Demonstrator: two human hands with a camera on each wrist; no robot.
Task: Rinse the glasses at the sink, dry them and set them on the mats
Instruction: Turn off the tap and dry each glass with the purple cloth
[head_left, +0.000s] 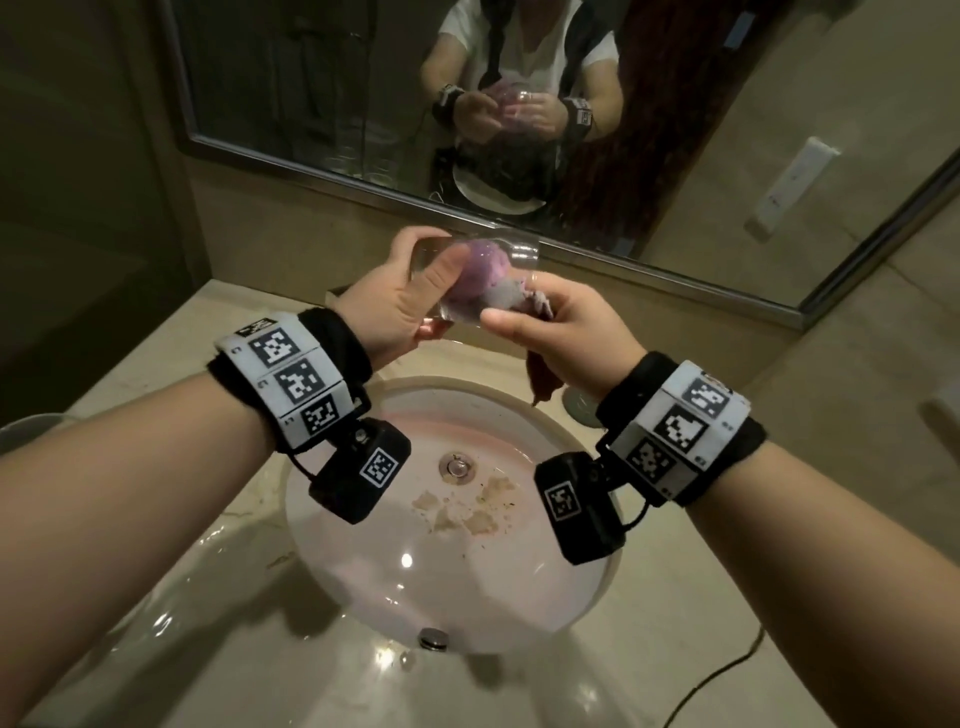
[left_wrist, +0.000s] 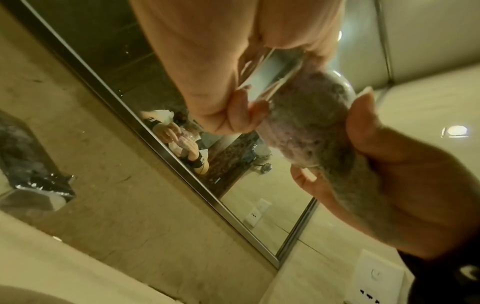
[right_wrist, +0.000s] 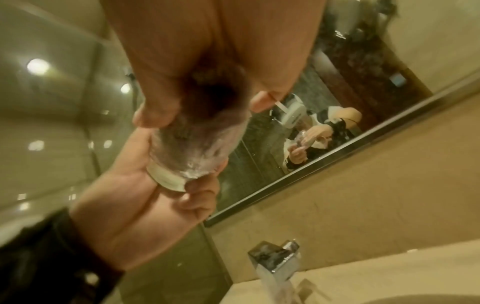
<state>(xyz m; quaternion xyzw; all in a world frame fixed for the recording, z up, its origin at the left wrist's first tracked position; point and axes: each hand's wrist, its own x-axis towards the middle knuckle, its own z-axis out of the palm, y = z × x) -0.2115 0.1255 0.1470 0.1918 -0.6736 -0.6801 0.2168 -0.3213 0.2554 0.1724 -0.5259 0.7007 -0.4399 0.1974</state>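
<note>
My left hand (head_left: 415, 291) grips a clear drinking glass (head_left: 519, 249) on its side, above the back of the sink. A purple-pink cloth (head_left: 480, 270) is stuffed inside the glass. My right hand (head_left: 545, 322) pinches the cloth at the glass's mouth, and a dark tail of it (head_left: 540, 384) hangs below that hand. In the left wrist view the cloth (left_wrist: 311, 123) fills the glass (left_wrist: 272, 70) between my left hand (left_wrist: 233, 115) and right hand (left_wrist: 389, 164). The right wrist view shows the glass (right_wrist: 192, 160) with its thick base in my left hand (right_wrist: 142, 195) and my right hand (right_wrist: 207, 51) above.
A white round basin (head_left: 467, 582) with brown stains near the drain (head_left: 457, 465) lies under my hands. A chrome faucet (right_wrist: 278, 261) stands at its back. The mirror (head_left: 311, 104) rises close behind the glass. A cable (head_left: 727, 670) crosses the wet counter at the right.
</note>
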